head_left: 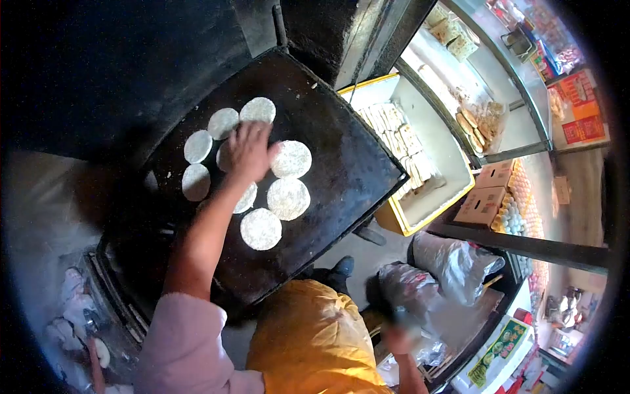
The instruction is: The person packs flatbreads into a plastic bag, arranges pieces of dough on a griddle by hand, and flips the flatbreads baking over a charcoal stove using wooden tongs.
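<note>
My left hand (pixel 249 151) reaches over a dark flat griddle (pixel 328 190), its fingers stretched out and lying over or just above one of several round pale flatbreads. A flatbread (pixel 291 159) lies right beside the thumb, and another flatbread (pixel 257 110) is just beyond the fingertips. Closer to me are a flatbread (pixel 289 199) and a larger-looking flatbread (pixel 260 229). Part of a flatbread (pixel 245 198) shows beside my forearm, which hides some of the griddle. My right hand (pixel 398 339) hangs low near the plastic bags, smeared, with its fingers unclear.
A yellow-rimmed bin (pixel 430 220) with stacked bread strips stands against the griddle's right edge. Silvery plastic bags (pixel 453 262) lie below it. Cardboard boxes (pixel 482 197) and egg trays (pixel 522 190) are farther right. At lower left, another person's arm (pixel 96 374) is near a pale round piece.
</note>
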### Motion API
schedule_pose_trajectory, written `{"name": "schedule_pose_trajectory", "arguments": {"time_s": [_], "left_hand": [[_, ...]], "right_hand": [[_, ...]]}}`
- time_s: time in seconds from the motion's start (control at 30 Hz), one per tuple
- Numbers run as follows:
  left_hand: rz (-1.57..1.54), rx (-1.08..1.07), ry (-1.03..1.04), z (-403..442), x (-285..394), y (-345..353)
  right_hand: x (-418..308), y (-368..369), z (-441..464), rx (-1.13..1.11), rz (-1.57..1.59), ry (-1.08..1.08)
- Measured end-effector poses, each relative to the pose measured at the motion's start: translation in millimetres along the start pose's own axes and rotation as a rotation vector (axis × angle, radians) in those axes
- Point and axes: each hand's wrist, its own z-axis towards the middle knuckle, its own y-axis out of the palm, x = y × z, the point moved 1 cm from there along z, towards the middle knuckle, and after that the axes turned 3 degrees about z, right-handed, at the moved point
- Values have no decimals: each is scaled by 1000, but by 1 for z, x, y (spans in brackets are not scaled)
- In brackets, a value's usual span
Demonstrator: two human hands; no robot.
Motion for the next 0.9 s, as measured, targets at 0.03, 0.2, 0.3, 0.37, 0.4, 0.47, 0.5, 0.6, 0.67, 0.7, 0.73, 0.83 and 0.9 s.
{"name": "schedule_pose_trajectory", "arguments": {"time_s": [0.03, 0.2, 0.3, 0.37, 0.4, 0.47, 0.5, 0.6, 0.67, 0.7, 0.73, 0.83, 0.9], "left_hand": [[-62, -59, 105, -18, 11, -5], [24, -218, 136, -49, 51, 7], [-61, -148, 53, -12, 46, 10], [-140, 2, -103, -11, 41, -2], [-157, 65, -96, -21, 36, -14], [-138, 115, -34, -62, 24, -24], [-116, -10, -44, -85, 29, -25], [-39, -145, 116, -144, 64, -7], [-69, -202, 140, -143, 89, -9], [-99, -137, 141, -133, 95, -5], [-137, -93, 137, -118, 100, 0], [-220, 12, 136, -86, 105, 0], [-223, 51, 73, -101, 108, -31]], "right_hand": [[9, 4, 0, 27, -86, -64], [87, 17, 14, -141, 459, 197], [71, -10, 19, -185, 401, 160], [86, -7, 28, -97, 600, 220], [65, -20, 31, -127, 491, 200], [61, -21, 32, -183, 537, 281], [68, -16, 34, -194, 683, 388], [109, 6, 36, -214, 601, 174], [128, 13, 42, -223, 723, 391], [122, 6, 42, -212, 722, 430], [116, -1, 43, -200, 722, 469], [62, -35, 43, -305, 343, 21], [45, -40, 50, -271, 352, 52]]}}
